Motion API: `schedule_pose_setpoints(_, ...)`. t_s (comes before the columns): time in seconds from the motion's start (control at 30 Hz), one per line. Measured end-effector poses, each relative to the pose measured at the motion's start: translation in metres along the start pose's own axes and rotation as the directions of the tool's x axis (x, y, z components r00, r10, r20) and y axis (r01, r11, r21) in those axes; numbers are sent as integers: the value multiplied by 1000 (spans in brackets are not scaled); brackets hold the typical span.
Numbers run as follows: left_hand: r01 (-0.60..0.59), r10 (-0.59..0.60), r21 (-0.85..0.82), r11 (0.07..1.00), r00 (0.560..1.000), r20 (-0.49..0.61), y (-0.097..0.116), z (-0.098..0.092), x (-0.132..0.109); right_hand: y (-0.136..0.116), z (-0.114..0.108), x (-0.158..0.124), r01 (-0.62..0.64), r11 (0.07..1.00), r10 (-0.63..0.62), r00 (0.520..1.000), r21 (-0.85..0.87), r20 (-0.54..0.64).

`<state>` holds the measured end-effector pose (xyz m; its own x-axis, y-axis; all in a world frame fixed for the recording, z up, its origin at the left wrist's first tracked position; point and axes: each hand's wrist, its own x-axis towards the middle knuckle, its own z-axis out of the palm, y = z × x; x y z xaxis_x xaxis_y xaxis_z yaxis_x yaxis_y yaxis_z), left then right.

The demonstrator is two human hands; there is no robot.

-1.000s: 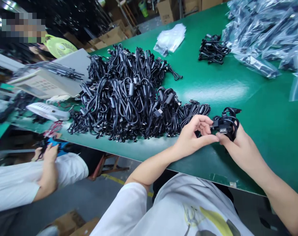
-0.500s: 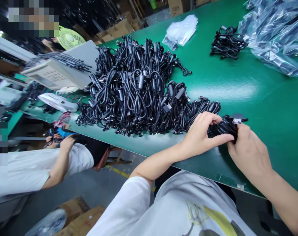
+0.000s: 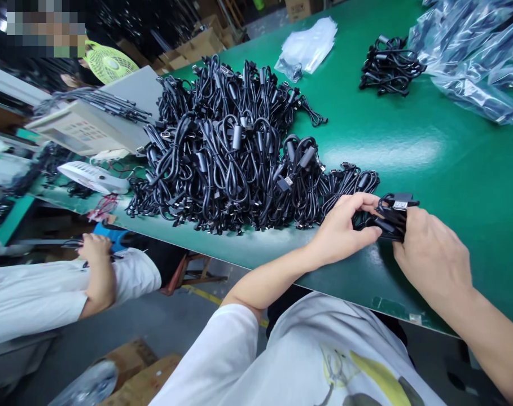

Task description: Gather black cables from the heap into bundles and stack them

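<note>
- Our right hand [image 3: 432, 254] grips a bundle [image 3: 389, 217] of black cable, just right of the pile [image 3: 226, 152]; its fingers pass behind the bundle, so the fingertips are hidden.
- Our left hand [image 3: 345, 225] is curled, its fingers [image 3: 362, 202] against the bundle's near loops; we cannot tell whether they grip or only touch.
- A USB plug [image 3: 400, 204] juts from the top of the bundle; its cable is lost among the loops.
- The pile is a tangled heap of looped black cables on a green mat [image 3: 425, 146]; we cannot follow any single cable through it.
- Well beyond the pile lie a small cable heap [image 3: 389, 66], a clear bag [image 3: 307, 48] and bagged cables [image 3: 472, 56], the last cut off by the frame's edge.
- Left of the pile, a co-worker's hand [image 3: 96, 248] holds something thin and dark, too small to make out, beside a blue item [image 3: 108, 234].
- A fan [image 3: 110, 63] stands beyond the pile, and a blurred patch covers the top-left corner.
</note>
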<state>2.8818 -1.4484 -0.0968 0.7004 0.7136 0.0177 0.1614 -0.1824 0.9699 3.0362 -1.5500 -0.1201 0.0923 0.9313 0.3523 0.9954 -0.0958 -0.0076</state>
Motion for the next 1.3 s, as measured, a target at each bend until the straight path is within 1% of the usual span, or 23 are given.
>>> schedule_pose_setpoints(0.07,8,-7,-67,998,1000,9,-1,-1,2,1,0,0,34,998,-37,998,-55,-42)
schedule_pose_setpoints(0.1,3,-3,-69,998,1000,6,-1,-2,3,2,0,0,43,997,-47,998,-70,-47)
schedule_pose_setpoints(0.23,-33,35,52,998,999,-39,-1,-4,6,2,1,-1,69,996,-70,997,-59,-14)
schedule_pose_setpoints(0.3,-32,35,71,997,999,-37,-1,-3,6,2,2,-2,67,997,-67,998,-22,11)
schedule_pose_setpoints(0.43,69,-69,-31,997,998,3,-3,-1,6,1,1,-4,9,999,-12,998,40,58)
schedule_pose_setpoints(0.5,91,-90,-62,994,996,15,-3,0,6,1,1,-3,-5,999,3,998,43,61)
schedule_pose_setpoints(0.6,53,-53,-4,999,998,-19,-2,0,6,1,0,-3,-18,999,16,998,43,67)
schedule_pose_setpoints(0.7,-52,65,150,987,994,-83,-1,0,7,1,-1,-3,-27,998,23,997,54,70)
schedule_pose_setpoints(0.77,-114,139,227,967,985,-98,-1,-1,7,0,-1,-4,-20,996,13,997,82,81)
schedule_pose_setpoints(0.8,-130,158,243,961,983,-99,-1,-1,8,0,-1,-4,-15,995,7,996,100,87)
schedule_pose_setpoints(0.93,-136,160,232,963,983,-88,-2,-1,8,-1,-2,-5,-32,986,14,994,165,110)
schedule_pose_setpoints(1.1,-185,195,126,975,978,-69,-3,0,9,0,-3,-4,-58,973,28,991,226,132)
schedule_pose_setpoints(1.17,-187,194,100,977,979,-67,-4,0,9,-1,-3,-4,-69,969,33,988,238,149)
schedule_pose_setpoints(1.3,-174,182,110,979,981,-63,-5,0,9,-1,-7,-2,-104,962,54,979,254,196)
